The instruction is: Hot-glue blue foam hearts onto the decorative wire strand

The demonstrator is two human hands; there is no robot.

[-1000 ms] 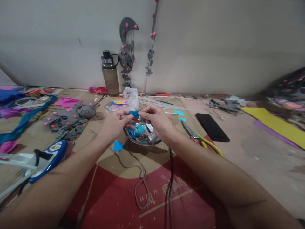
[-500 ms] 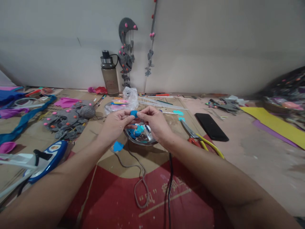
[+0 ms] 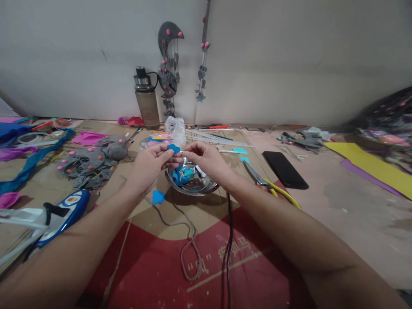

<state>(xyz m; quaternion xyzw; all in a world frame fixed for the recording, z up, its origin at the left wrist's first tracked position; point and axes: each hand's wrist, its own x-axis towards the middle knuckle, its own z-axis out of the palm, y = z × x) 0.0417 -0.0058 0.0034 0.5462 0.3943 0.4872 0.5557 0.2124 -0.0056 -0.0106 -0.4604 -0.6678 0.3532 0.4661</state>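
Note:
A small blue felt piece (image 3: pixel 174 148) with a curved edge is pinched between the thumb and fingers of my left hand (image 3: pixel 153 163). My right hand (image 3: pixel 206 159) is just right of it, thumb and fingertips pressed together; what they hold, if anything, is too small to make out. Below both hands is a shiny metal bowl (image 3: pixel 206 189) with blue and turquoise felt scraps (image 3: pixel 185 175) inside. Another blue felt piece (image 3: pixel 158 197), shaped like a flower, lies on the cardboard left of the bowl, by a loose grey cord (image 3: pixel 182 224).
Yellow-and-red-handled scissors (image 3: pixel 262 180) and a black phone (image 3: pixel 285 169) lie to the right. Grey felt pieces with pompoms (image 3: pixel 86 161) and a blue-and-white device (image 3: pixel 69 212) are at left. A bottle (image 3: pixel 147 105) stands by the wall. A black cable (image 3: pixel 228 240) crosses the red cardboard.
My hands have come slightly apart. The blue piece, earlier between both hands' fingertips, is now in my left hand alone, a little further left.

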